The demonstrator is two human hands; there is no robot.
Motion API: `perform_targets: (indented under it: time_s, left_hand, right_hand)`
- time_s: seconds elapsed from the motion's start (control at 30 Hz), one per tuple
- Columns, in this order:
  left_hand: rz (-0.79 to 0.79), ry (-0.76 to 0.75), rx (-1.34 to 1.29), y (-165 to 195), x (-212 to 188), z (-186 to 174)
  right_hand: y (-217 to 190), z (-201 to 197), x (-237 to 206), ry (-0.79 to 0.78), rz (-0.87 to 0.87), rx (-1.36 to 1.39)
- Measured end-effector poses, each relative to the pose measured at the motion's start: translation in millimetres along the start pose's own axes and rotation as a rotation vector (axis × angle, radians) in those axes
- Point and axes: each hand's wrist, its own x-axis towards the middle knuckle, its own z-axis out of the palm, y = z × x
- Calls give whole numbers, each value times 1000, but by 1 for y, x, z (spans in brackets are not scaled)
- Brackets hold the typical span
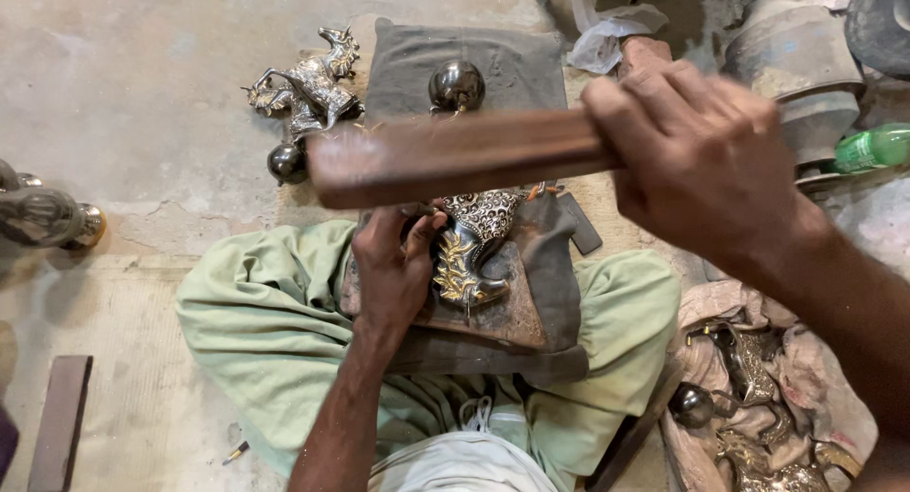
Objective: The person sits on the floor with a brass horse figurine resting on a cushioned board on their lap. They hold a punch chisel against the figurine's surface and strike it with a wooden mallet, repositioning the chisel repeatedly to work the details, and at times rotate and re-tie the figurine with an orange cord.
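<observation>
The right hand (697, 160) is closed in a full fist around 1 end of a flat wooden bat (445, 158), which extends horizontally to the left and is blurred. The left hand (393, 264) rests on the work block (517, 307) on the person's lap, fingers curled near a small tool tip; whether they grip it cannot be told. Just beside the left hand lies an ornate silver-and-gold metal figure (471, 246), touching the block. The green cloth (275, 321) covers the lap. On the floor beyond lie a grey mat (408, 61) bearing 1 dark metal ball (456, 84), a silver animal figurine (308, 89) and a green bottle (872, 148).
</observation>
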Motion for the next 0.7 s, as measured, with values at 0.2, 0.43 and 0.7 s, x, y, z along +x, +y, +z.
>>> perform_targets:
  time_s: [0.2, 0.43, 0.7]
  left_hand:
    - [3, -3, -64, 8, 4, 1]
    - [-30, 10, -118, 16, 8, 2]
    - [-65, -15, -123, 20, 12, 2]
  right_hand:
    - [4, 3, -2, 44, 22, 74]
    - [6, 8, 0, 42, 17, 47]
    - [10, 14, -1, 62, 67, 174]
